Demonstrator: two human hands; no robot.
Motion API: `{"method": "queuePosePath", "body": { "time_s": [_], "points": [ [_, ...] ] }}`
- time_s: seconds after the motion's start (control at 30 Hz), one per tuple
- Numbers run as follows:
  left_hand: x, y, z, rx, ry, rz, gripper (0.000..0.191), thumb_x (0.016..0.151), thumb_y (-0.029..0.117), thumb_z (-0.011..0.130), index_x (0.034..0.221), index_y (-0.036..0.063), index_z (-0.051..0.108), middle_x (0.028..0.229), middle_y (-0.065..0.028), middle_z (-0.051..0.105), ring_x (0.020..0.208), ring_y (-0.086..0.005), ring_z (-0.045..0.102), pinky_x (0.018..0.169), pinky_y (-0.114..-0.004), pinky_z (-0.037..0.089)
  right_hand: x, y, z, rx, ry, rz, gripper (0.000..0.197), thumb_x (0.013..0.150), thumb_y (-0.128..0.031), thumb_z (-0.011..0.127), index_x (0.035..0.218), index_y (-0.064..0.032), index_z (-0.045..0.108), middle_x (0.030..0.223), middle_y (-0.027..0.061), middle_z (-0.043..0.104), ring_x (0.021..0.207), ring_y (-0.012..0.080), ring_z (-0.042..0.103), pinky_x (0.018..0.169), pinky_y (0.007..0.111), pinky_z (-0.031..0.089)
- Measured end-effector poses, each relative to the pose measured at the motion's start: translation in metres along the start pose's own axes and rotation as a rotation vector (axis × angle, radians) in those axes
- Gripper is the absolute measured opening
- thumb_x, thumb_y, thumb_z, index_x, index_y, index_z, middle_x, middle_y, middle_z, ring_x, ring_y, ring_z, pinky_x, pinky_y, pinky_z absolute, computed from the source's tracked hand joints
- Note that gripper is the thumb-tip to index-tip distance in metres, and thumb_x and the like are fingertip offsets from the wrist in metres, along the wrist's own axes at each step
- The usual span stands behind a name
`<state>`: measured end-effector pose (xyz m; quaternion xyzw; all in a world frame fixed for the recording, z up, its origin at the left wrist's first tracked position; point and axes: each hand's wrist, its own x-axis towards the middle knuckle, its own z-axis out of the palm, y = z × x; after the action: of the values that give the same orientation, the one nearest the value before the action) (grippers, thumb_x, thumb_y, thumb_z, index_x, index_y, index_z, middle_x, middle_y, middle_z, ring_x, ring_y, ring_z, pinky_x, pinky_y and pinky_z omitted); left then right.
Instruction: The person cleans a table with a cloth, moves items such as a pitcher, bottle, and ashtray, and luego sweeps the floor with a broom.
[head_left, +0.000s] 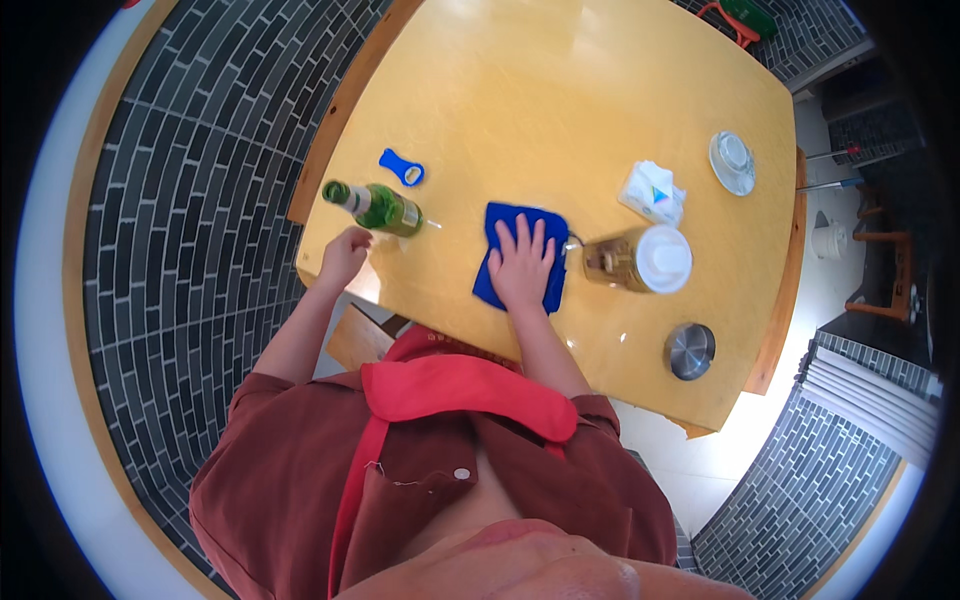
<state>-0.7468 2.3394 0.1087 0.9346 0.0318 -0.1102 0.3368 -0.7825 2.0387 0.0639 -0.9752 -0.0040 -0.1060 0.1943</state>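
Note:
My right hand (523, 266) lies flat on a folded blue cloth (556, 289), its fingers spread. The cloth rests on the yellow tabletop (525, 127) near the front edge. My left hand (346, 256) is at the table's left front corner, with its fingers curled and nothing visible in them. Just beyond it stands a green glass bottle (386, 210) with no cap visible. A blue bottle opener (402, 167) lies flat behind the bottle. Close to the right of the cloth stands a clear pitcher (611, 261) with a white lid (664, 259) and brownish contents.
A tissue pack (652, 191) lies behind the pitcher. Stacked white dishes (733, 161) sit near the right edge. A round metal ashtray (689, 352) is at the front right. Wooden benches (349, 112) flank the table. A tiled wall (195, 187) rises on the left.

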Motion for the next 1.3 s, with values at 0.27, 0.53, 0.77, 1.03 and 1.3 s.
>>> {"method": "queuePosePath", "body": {
  "time_s": [0.27, 0.53, 0.77, 1.03, 1.3],
  "points": [
    [0.113, 0.026, 0.002, 0.418, 0.029, 0.612, 0.046, 0.069, -0.001, 0.054, 0.112, 0.0166, 0.056, 0.119, -0.0112, 0.050, 0.097, -0.0334, 0.051, 0.080, -0.040, 0.045, 0.191, 0.059, 0.049, -0.286, 0.245, 0.531, 0.045, 0.084, -0.035, 0.045, 0.127, -0.0213, 0.046, 0.137, 0.0105, 0.035, 0.129, 0.0356, 0.024, 0.103, 0.052, 0.018],
    [0.140, 0.034, 0.007, 0.371, -0.259, 0.710, 0.038, 0.068, 0.009, 0.062, 0.105, 0.0109, 0.054, 0.101, -0.0068, 0.054, 0.097, -0.0277, 0.050, 0.080, -0.041, 0.040, 0.340, 0.055, 0.081, -0.290, 0.066, 0.204, 0.052, 0.083, -0.047, 0.043, 0.130, -0.0253, 0.041, 0.140, 0.0088, 0.031, 0.130, 0.0342, 0.022, 0.103, 0.052, 0.016],
    [0.120, -0.013, -0.025, -0.014, -0.288, 0.311, 0.026, 0.067, 0.000, 0.058, 0.092, 0.0042, 0.050, 0.084, -0.0135, 0.053, 0.076, -0.0315, 0.053, 0.067, -0.036, 0.045, 0.332, -0.078, 0.140, -0.116, -0.146, -0.559, 0.050, 0.084, -0.048, 0.042, 0.130, -0.0303, 0.040, 0.140, 0.0034, 0.031, 0.131, 0.0282, 0.021, 0.106, 0.047, 0.015],
    [0.039, 0.064, -0.104, -0.731, -0.459, 0.315, 0.065, 0.060, 0.020, 0.080, 0.114, -0.0005, 0.050, 0.078, 0.0030, 0.044, 0.064, -0.0039, 0.037, 0.055, -0.018, 0.030, 0.214, -0.073, 0.101, -0.026, -0.236, -0.669, 0.048, 0.083, -0.048, 0.046, 0.128, -0.0307, 0.043, 0.140, 0.0020, 0.032, 0.132, 0.0264, 0.022, 0.106, 0.045, 0.015],
    [0.012, 0.104, -0.075, -0.581, -0.096, 0.359, 0.043, 0.065, 0.007, 0.075, 0.104, 0.0045, 0.057, 0.102, -0.0032, 0.059, 0.090, -0.0090, 0.055, 0.077, -0.021, 0.043, 0.083, -0.030, 0.037, -0.033, -0.144, -0.425, 0.043, 0.082, -0.039, 0.051, 0.124, -0.0278, 0.048, 0.135, 0.0047, 0.038, 0.128, 0.0288, 0.028, 0.103, 0.048, 0.020]
  ]
}}
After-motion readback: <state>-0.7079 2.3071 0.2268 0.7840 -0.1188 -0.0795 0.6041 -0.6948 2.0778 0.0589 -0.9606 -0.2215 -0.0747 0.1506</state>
